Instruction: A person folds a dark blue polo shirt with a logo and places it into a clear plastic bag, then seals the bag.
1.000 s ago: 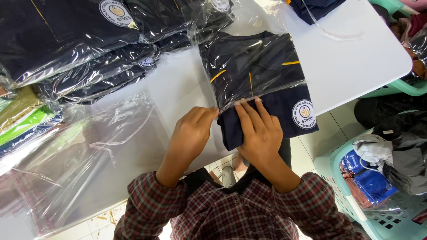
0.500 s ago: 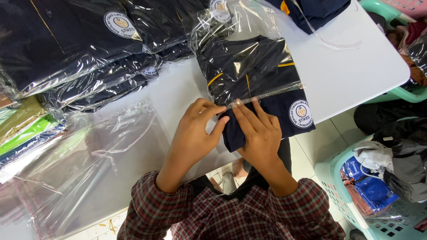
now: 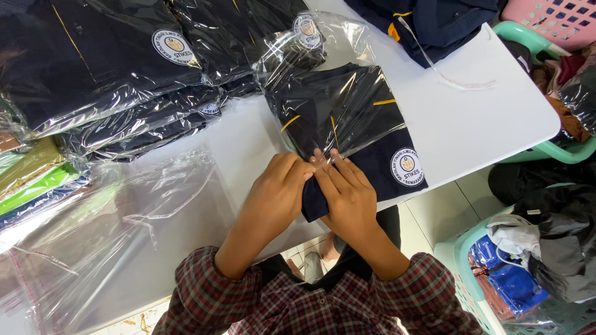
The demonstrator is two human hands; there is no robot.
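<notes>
- Folded navy garment (image 3: pixel 379 170) sits at the near edge of the white table (image 3: pixel 472 124), mostly inside its clear plastic bag (image 3: pixel 335 105), badge end poking out.
- Left hand (image 3: pixel 273 192) and right hand (image 3: pixel 351 198) both pinch the bag mouth, fingers closed on film and cloth.
- Risk imo: thin film could tear or bunch if tugged unevenly, and the overhanging corner might slide off.

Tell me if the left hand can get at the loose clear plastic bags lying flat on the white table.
Probably yes. The left hand sits beside the loose clear plastic bags on the white table, with nothing between them; it would only need to release the folded navy garment.
</notes>
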